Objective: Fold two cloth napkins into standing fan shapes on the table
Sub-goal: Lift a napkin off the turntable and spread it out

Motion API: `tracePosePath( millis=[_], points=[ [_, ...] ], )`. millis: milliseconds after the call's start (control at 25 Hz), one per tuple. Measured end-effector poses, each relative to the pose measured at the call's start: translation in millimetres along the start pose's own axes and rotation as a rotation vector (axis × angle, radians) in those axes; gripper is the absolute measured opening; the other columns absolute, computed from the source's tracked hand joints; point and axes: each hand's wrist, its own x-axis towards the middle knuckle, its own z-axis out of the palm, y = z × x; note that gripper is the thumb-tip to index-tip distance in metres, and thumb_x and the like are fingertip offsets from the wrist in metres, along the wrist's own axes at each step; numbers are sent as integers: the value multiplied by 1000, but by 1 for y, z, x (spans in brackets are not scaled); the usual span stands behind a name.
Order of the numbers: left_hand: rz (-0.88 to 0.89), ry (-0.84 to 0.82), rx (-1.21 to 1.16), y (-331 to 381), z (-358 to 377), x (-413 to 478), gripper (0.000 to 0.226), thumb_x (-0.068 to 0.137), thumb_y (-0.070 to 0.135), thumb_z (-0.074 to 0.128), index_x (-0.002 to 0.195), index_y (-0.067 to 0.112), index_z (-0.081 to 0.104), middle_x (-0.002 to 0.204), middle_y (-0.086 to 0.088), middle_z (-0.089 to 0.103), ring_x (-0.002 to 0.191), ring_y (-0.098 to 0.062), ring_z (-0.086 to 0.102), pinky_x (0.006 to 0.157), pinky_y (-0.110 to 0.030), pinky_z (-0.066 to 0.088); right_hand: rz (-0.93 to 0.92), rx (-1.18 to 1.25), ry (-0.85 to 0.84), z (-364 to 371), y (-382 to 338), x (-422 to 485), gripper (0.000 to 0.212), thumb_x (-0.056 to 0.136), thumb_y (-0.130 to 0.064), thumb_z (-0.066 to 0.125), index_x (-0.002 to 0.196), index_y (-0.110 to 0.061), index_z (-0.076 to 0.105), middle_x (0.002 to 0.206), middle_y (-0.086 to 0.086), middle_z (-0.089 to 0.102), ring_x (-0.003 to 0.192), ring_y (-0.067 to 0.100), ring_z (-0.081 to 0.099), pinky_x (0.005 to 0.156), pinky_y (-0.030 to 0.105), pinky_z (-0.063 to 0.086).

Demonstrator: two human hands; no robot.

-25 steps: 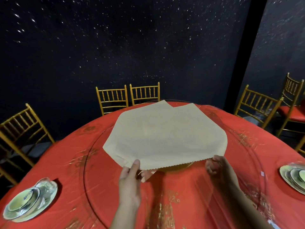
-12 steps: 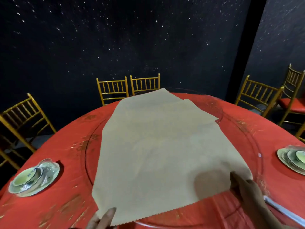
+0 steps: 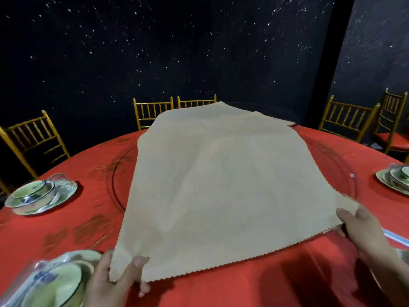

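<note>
A beige cloth napkin [image 3: 221, 185] with a zigzag edge is spread wide over the round table's red cloth [image 3: 254, 284], and its near edge is lifted off the surface. My left hand [image 3: 115, 282] pinches the near left corner between thumb and fingers. My right hand [image 3: 363, 231] grips the near right corner. At the napkin's far end a second beige layer [image 3: 272, 118] shows underneath; whether it is another napkin I cannot tell.
A glass turntable [image 3: 120, 173] lies under the napkin. Green bowl-and-plate settings stand at the left [image 3: 39, 193], near left [image 3: 53, 282] and right [image 3: 396, 178]. A chopstick sleeve [image 3: 396, 237] lies by my right wrist. Gold chairs [image 3: 152, 111] ring the table.
Both hands have drawn the napkin's near edge toward me and apart, so the cloth now stretches much closer and wider. The near left place setting has come into view.
</note>
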Motion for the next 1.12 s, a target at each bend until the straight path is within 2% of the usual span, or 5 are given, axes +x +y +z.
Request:
tracePosePath(
  millis=[400, 560, 800, 960, 1120],
  points=[
    [-155, -208, -136, 43, -33, -121, 31, 50, 16, 90, 77, 18, 77, 56, -6, 60, 37, -9, 46, 37, -14, 41, -119, -379, 93, -69, -12, -106, 24, 81, -16, 39, 59, -10, 47, 55, 12, 51, 63, 32, 50, 54, 32, 32],
    [-194, -385, -182, 41, -32, -135, 41, 48, 19, 85, 82, 1, 73, 54, -20, 61, 40, -23, 51, 37, -23, 42, -208, -719, 103, -79, -10, -135, 36, 83, -6, 56, 119, -4, 58, 107, 28, 64, 100, 43, 58, 87, 45, 44],
    [16, -632, -80, 48, 31, -128, 64, 64, 44, 65, 76, -18, 54, 69, -18, 54, 57, -24, 56, 57, -27, 45, -656, -410, -937, -28, -43, -257, 52, 77, -50, 66, 125, -39, 49, 124, -27, 56, 119, -10, 45, 104, 16, 33],
    [153, -707, 42, 47, 33, -111, 32, 67, 32, 70, 89, 8, 69, 91, -3, 69, 78, -11, 62, 74, -18, 49, -652, -172, -816, -12, -24, -265, 31, 85, -38, 48, 113, -39, 61, 123, -33, 56, 124, -12, 42, 113, 23, 27],
    [369, -588, 790, 12, -15, -66, 110, 32, 62, 73, 132, 39, 31, 136, 22, 35, 124, 7, 33, 110, -17, 24, -460, -156, -910, -31, -31, -267, 29, 82, -42, 50, 107, -50, 63, 119, -49, 47, 117, -25, 38, 100, -1, 27]
  ],
)
